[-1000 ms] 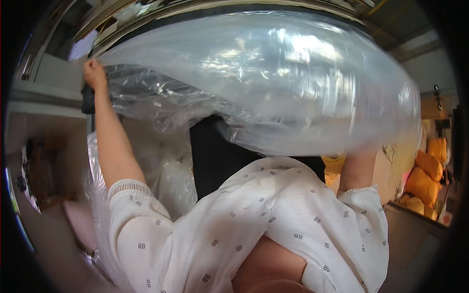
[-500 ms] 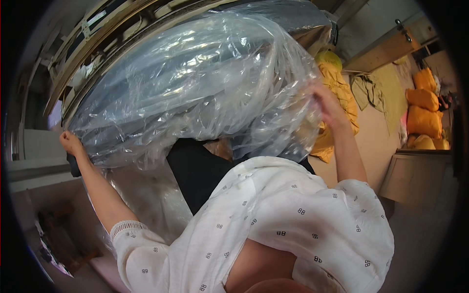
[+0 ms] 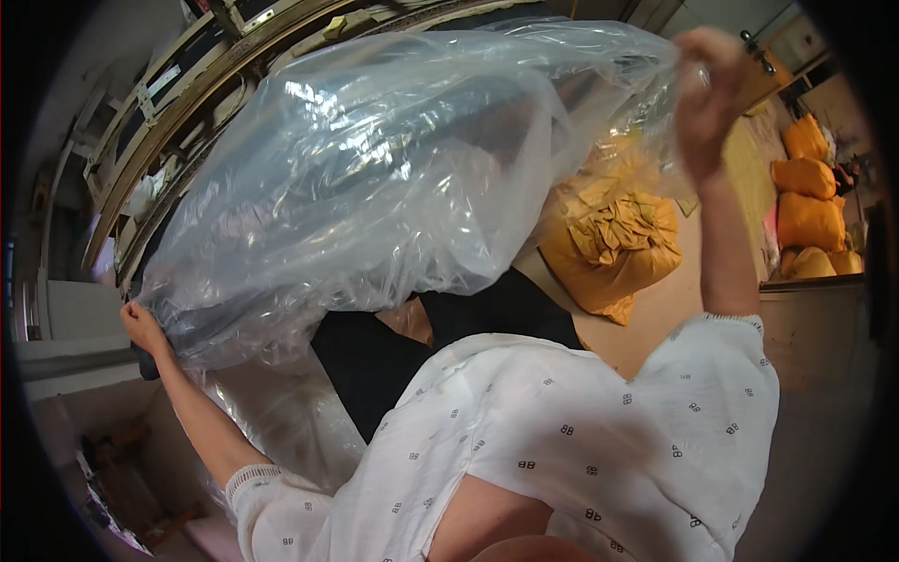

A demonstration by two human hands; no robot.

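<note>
A large clear plastic sheet (image 3: 393, 169) billows in front of me, wrinkled and shiny, over something dark blue-grey that shows dimly through it. Raised at the far right, my right hand (image 3: 712, 94) is closed on the sheet's edge; motion blurs its fingers a little. At the far left my left hand (image 3: 142, 330) is closed on the sheet's other end, low down beside a dark edge. Between the hands the plastic stretches taut along the top and hangs loose in folds toward my legs. What lies under it is mostly hidden.
A yellow-orange cloth bundle (image 3: 618, 248) rests on the floor to the right, partly behind the plastic. More orange bundles (image 3: 810, 220) are stacked farther right. A long wooden and metal frame (image 3: 154, 159) runs along the far left. More clear plastic (image 3: 286, 421) hangs by my left arm.
My right hand has swung up and outward to the right, lifting the sheet's edge and uncovering more of the orange bundle. My left hand has shifted slightly lower in view, still gripping.
</note>
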